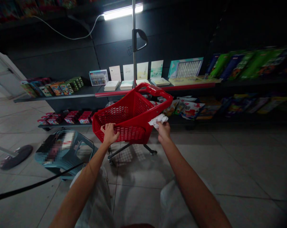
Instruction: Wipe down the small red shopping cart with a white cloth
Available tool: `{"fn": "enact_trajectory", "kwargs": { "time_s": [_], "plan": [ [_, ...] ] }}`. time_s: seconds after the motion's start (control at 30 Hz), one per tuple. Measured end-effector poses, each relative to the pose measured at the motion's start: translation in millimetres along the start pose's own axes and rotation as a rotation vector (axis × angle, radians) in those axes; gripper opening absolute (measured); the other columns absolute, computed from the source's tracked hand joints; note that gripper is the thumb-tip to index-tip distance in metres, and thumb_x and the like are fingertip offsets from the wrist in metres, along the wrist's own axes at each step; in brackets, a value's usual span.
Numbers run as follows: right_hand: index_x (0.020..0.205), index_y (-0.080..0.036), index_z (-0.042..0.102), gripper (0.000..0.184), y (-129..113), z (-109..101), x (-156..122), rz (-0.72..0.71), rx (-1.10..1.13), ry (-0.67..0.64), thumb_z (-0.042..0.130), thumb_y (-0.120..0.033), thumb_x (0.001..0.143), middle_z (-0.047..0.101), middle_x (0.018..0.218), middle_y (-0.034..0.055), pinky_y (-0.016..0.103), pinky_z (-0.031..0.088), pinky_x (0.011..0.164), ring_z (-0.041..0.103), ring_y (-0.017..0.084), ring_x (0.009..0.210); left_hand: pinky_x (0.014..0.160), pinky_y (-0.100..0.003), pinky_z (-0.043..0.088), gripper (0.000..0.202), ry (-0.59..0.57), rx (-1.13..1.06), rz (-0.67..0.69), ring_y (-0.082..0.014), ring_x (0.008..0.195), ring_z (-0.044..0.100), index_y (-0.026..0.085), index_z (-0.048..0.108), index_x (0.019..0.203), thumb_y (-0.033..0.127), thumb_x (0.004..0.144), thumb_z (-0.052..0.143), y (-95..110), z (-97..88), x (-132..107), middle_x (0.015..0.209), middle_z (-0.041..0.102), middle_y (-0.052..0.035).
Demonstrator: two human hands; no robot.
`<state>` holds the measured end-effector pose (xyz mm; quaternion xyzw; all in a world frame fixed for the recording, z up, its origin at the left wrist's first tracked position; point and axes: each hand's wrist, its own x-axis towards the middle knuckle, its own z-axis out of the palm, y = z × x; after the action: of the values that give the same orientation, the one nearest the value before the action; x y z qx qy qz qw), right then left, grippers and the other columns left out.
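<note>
A red plastic shopping basket on a wheeled frame (131,117) stands on the tiled floor in front of me, tilted toward the left. My left hand (109,133) grips the near rim of the basket, fingers curled over the edge. My right hand (162,129) is closed on a crumpled white cloth (158,120) and presses it against the basket's right side rim. The tall metal handle pole (134,47) with a dark grip rises behind the basket. Both forearms reach out over my knees in light trousers.
Dark shelves (86,91) along the back wall carry books, paint sets and boxed goods. A teal plastic stool (62,152) with an item on it sits left of the basket. A black cable (27,187) crosses the floor at left, near a dark round base (16,155).
</note>
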<state>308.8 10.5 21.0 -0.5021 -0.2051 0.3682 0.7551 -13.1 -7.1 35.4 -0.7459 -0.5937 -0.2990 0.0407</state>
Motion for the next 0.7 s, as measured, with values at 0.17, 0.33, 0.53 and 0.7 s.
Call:
{"fn": "enact_trajectory", "kwargs": {
  "time_s": [0.17, 0.33, 0.53, 0.7],
  "plan": [
    [0.106, -0.02, 0.056, 0.045, -7, 2, -5, -0.28, -0.201, 0.059, 0.075, -0.033, 0.068, 0.067, 0.1, 0.0011, 0.026, 0.052, 0.082, 0.063, 0.015, 0.086, 0.115, -0.058, 0.024, 0.047, -0.019, 0.003, -0.016, -0.0361, 0.126, 0.051, 0.025, 0.057, 0.124, 0.035, 0.079, 0.064, 1, -0.3, 0, 0.125, 0.068, -0.0107],
    [0.116, -0.021, 0.056, 0.043, -24, 5, -18, -0.461, -0.282, 0.069, 0.069, -0.036, 0.078, 0.064, 0.109, 0.0046, 0.031, 0.052, 0.091, 0.062, 0.017, 0.092, 0.115, -0.058, 0.023, 0.043, -0.036, 0.002, 0.001, -0.0356, 0.124, 0.052, 0.026, 0.057, 0.123, 0.037, 0.082, 0.063, 3, -3.9, -2, 0.124, 0.068, -0.0108],
    [0.111, -0.02, 0.065, 0.031, -48, 2, -22, -0.829, -0.51, -0.04, 0.059, -0.023, 0.08, 0.064, 0.115, 0.0093, 0.042, 0.05, 0.104, 0.061, 0.025, 0.111, 0.114, -0.057, 0.025, 0.039, -0.051, -0.052, 0.006, -0.0342, 0.121, 0.053, 0.026, 0.058, 0.12, 0.042, 0.085, 0.061, 3, -7.3, -7, 0.121, 0.068, -0.0091],
    [0.111, -0.022, 0.07, 0.028, -50, 2, -36, -1.031, -0.719, -0.252, 0.055, -0.016, 0.088, 0.066, 0.121, 0.0112, 0.05, 0.042, 0.115, 0.056, 0.03, 0.124, 0.114, -0.055, 0.025, 0.038, -0.027, -0.088, 0.029, -0.0321, 0.119, 0.055, 0.025, 0.057, 0.118, 0.043, 0.085, 0.061, 2, -4.7, -13, 0.117, 0.067, -0.0082]
  ]
}}
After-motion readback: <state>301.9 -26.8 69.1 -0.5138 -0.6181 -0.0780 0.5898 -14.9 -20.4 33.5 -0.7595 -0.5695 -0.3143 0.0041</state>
